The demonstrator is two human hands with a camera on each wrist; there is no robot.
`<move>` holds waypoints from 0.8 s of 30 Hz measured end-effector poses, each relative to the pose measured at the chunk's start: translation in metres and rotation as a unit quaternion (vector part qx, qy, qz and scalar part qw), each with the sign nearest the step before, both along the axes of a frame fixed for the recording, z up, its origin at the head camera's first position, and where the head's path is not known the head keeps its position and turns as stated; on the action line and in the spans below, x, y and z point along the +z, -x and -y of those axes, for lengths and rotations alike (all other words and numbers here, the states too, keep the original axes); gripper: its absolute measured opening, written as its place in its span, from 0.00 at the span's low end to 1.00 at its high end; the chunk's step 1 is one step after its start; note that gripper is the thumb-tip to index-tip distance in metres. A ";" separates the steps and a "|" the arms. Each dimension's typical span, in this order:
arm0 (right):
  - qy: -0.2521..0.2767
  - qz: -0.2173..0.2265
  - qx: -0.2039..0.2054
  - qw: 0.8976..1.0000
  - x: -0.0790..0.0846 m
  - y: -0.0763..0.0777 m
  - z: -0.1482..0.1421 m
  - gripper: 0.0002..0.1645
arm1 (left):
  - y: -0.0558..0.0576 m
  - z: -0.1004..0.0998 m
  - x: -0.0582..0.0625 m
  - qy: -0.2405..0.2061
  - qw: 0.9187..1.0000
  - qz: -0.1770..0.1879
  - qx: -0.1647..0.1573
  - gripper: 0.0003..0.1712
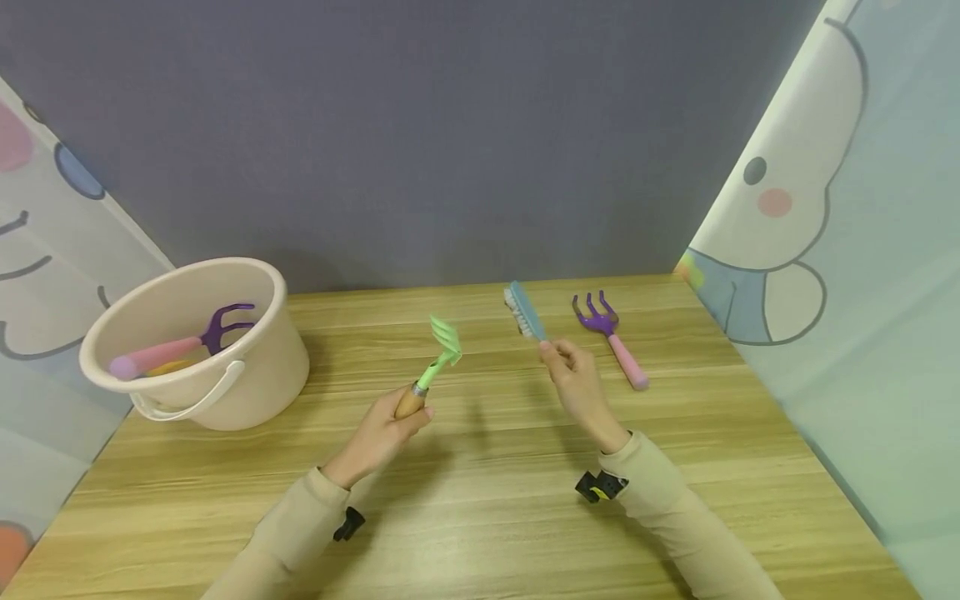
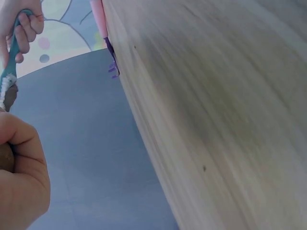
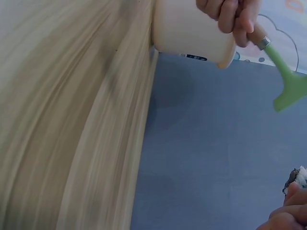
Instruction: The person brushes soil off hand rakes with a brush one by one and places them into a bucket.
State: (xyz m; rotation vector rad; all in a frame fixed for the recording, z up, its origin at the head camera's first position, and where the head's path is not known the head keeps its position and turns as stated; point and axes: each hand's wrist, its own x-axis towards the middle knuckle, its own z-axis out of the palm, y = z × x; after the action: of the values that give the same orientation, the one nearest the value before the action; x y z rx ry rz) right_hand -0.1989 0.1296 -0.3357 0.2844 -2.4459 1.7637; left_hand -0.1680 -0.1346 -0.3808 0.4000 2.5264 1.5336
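In the head view my left hand [image 1: 382,433] grips the wooden handle of a small green hand rake [image 1: 446,340], its tines pointing up and away above the table. My right hand [image 1: 579,385] holds a blue brush [image 1: 528,312] by its handle, white bristles facing left. The right wrist view shows the green rake [image 3: 289,86] in the left hand [image 3: 230,17], with part of the bristles [image 3: 301,176] at the lower right. In the left wrist view the brush's blue handle [image 2: 14,52] is held in the right hand [image 2: 26,28].
A cream bucket [image 1: 277,367] stands at the left, holding a purple-tined fork with a pink handle [image 1: 168,354] and something yellow. Another purple fork with a pink handle [image 1: 626,362] lies on the wooden table [image 1: 465,517] at the right. A grey cloth [image 1: 450,150] hangs behind.
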 end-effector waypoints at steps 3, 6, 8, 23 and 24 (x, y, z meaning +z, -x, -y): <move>-0.010 0.005 -0.004 1.000 0.001 -0.002 -0.001 0.16 | -0.003 0.003 0.001 0.021 0.999 -0.032 0.015 0.11; -0.019 0.022 -0.007 1.000 0.000 -0.002 -0.003 0.17 | -0.004 0.008 0.002 0.034 0.997 -0.060 0.027 0.12; -0.025 0.028 -0.007 0.999 -0.001 -0.001 -0.004 0.17 | -0.005 0.013 0.007 0.043 0.996 -0.072 0.038 0.13; -0.044 0.054 -0.005 0.998 -0.004 0.000 -0.011 0.17 | -0.013 0.066 0.074 0.216 0.930 -0.249 0.161 0.11; -0.043 0.054 -0.007 0.998 -0.005 0.000 -0.011 0.17 | -0.012 0.072 0.080 0.227 0.927 -0.249 0.168 0.12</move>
State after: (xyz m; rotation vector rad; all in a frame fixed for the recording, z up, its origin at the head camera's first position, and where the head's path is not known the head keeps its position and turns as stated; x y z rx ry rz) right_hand -0.1990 0.1404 -0.3405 0.1838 -2.5967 1.7127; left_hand -0.1565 -0.2070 -0.3007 0.3291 3.3830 0.9479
